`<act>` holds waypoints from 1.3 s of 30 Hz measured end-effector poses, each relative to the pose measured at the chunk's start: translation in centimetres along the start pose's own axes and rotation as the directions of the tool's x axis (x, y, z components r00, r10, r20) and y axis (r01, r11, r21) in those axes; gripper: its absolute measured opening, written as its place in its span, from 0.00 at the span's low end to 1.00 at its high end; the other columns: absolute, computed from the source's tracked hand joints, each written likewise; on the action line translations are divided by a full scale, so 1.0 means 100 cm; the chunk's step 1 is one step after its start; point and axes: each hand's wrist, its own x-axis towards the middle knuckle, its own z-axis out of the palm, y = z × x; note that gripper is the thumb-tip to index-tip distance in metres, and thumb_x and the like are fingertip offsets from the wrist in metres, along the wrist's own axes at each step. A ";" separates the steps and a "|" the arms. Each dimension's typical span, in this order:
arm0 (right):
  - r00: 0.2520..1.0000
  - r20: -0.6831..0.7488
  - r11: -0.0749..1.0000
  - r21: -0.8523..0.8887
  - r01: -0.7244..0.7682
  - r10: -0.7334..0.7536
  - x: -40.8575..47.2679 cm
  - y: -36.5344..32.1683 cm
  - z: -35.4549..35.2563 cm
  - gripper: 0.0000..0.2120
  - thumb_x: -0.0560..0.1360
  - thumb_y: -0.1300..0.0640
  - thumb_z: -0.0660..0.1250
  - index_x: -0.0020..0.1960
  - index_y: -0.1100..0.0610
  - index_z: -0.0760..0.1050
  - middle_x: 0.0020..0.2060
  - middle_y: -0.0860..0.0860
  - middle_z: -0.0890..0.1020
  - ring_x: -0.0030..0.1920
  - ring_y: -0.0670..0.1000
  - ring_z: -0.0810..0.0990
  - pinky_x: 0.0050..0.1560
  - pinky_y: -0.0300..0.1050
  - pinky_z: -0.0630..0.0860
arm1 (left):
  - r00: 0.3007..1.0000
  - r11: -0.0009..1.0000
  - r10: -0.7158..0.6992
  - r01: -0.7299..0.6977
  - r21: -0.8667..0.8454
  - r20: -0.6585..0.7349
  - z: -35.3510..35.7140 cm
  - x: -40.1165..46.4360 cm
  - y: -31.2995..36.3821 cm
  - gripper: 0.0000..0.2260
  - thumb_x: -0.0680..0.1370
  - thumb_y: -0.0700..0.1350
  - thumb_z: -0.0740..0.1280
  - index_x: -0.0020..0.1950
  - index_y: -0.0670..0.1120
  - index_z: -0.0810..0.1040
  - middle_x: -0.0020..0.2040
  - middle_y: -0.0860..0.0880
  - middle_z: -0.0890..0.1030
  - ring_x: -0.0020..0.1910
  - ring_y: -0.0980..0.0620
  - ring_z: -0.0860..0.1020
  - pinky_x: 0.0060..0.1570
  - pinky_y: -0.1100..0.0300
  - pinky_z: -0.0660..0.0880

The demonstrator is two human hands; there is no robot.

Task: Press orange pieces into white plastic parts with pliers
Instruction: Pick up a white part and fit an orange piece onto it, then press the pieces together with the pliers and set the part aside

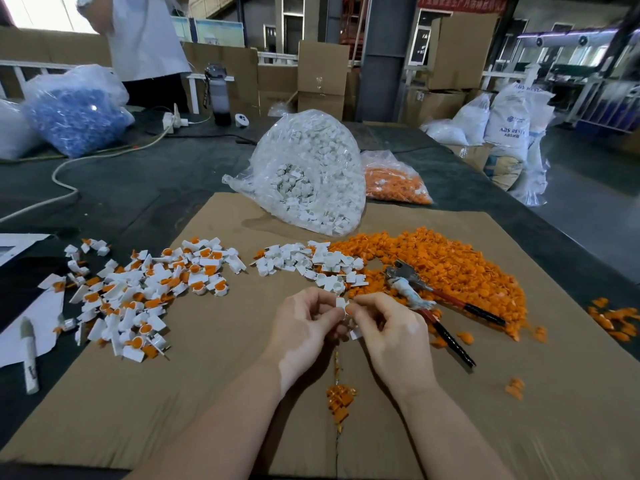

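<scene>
Brown cardboard sheet (450,393) covers a dark table (121,181) in a warehouse stacked with boxes. Both hands meet near its middle: the left hand (304,322) and right hand (388,327) each pinch one white plastic part (341,303) between curled fingertips. One pair of pliers (427,299) lies just right of them, on the edge of a large orange-piece heap (450,261). Loose white parts (311,263) sit beyond the hands; assembled pieces (145,292) spread left. Two clear bags stand farther back, one white (308,174), one orange (394,180); one blue bag (76,109) sits far left.
</scene>
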 end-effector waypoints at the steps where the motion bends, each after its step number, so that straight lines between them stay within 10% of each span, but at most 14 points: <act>1: 0.999 -0.019 0.998 0.040 -0.038 0.039 0.001 0.000 0.000 0.04 0.74 0.61 0.68 0.47 0.56 0.81 0.37 0.45 0.82 0.39 0.47 0.79 0.40 0.46 0.77 | 1.000 0.999 -0.013 0.012 -0.042 -0.006 0.000 0.001 -0.001 0.04 0.75 0.32 0.66 0.47 0.39 0.76 0.34 0.41 0.79 0.31 0.50 0.78 0.34 0.59 0.75; 39: 0.993 0.106 0.997 0.048 0.055 -0.060 0.004 0.000 -0.002 0.12 0.71 0.66 0.70 0.51 0.55 0.81 0.41 0.45 0.79 0.45 0.43 0.77 0.47 0.41 0.76 | 0.999 0.998 0.030 -0.029 -0.051 0.014 -0.002 0.004 -0.003 0.05 0.74 0.36 0.69 0.48 0.43 0.79 0.31 0.46 0.80 0.33 0.51 0.80 0.36 0.59 0.76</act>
